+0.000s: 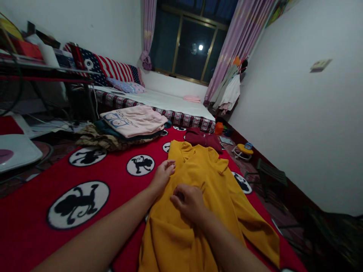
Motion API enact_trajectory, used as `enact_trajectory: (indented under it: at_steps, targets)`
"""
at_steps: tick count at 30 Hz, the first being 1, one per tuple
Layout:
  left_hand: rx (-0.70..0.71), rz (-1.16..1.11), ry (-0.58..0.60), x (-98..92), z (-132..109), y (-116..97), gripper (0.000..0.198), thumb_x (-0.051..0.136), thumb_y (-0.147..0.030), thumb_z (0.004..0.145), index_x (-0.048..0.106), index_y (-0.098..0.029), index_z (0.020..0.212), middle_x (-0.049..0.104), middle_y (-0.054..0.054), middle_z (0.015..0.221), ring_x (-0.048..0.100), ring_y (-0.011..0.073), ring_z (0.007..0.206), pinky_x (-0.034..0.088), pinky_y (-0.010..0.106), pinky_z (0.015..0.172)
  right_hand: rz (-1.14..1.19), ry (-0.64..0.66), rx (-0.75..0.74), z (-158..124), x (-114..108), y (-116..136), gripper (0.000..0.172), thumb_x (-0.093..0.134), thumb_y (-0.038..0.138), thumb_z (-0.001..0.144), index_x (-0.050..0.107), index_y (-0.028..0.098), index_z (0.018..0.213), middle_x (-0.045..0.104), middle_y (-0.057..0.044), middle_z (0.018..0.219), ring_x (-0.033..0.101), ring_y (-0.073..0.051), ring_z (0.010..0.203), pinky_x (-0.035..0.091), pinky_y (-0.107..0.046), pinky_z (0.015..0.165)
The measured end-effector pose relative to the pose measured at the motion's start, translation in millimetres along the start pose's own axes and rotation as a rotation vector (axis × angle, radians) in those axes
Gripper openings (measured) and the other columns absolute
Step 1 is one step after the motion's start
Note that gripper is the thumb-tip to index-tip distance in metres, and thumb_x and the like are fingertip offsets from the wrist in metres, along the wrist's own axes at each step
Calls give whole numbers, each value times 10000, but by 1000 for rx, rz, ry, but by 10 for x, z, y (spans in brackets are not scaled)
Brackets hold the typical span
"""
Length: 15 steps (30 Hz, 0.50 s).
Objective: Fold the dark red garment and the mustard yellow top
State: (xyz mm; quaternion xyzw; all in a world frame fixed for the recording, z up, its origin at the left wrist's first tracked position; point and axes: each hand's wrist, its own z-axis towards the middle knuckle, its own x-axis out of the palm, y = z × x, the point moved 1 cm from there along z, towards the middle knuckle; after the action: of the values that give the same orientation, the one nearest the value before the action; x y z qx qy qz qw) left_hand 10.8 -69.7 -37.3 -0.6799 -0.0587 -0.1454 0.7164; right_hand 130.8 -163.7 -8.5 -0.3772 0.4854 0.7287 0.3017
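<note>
A mustard-yellow garment lies spread on a red blanket printed with black-and-white monkey circles. My left hand rests at the garment's left edge, its fingers pinched together on the yellow cloth. My right hand sits on the middle of the garment, curled into a loose grip that gathers the fabric. A dark red garment lies just beyond the yellow one's collar.
A pile of folded clothes topped by a pink shirt sits at the blanket's far left. A second bed stands under the window. A desk is at left, and a small stool stands by the right wall.
</note>
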Motion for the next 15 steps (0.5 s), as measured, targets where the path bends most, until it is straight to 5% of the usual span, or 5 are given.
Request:
enact_trajectory:
  at_steps: [5, 10, 15]
  targets:
    - [102, 268, 73, 114, 173, -56, 325, 542, -231, 788, 640, -132, 1082, 680, 132, 1099, 660, 217, 971, 551, 361, 816, 15, -57, -39, -74, 94, 2, 59, 601, 249, 799, 646, 213, 812, 672, 7, 750, 591, -135, 665, 349, -232, 607]
    - [350, 781, 201, 314, 710, -100, 336, 458, -98, 800, 730, -158, 989, 723, 96, 1072, 651, 211, 1025, 492, 358, 945, 82, -45, -21, -77, 71, -32, 126, 561, 222, 813, 658, 236, 892, 679, 12, 746, 614, -141, 673, 376, -239, 633]
    - [363, 914, 295, 395, 1137, 84, 287, 527, -110, 772, 760, -184, 923, 739, 64, 1043, 647, 226, 1034, 462, 357, 981, 65, -69, 82, -73, 61, -51, 470, 529, 251, 840, 509, 206, 1307, 687, -33, 827, 618, -182, 691, 420, -283, 662]
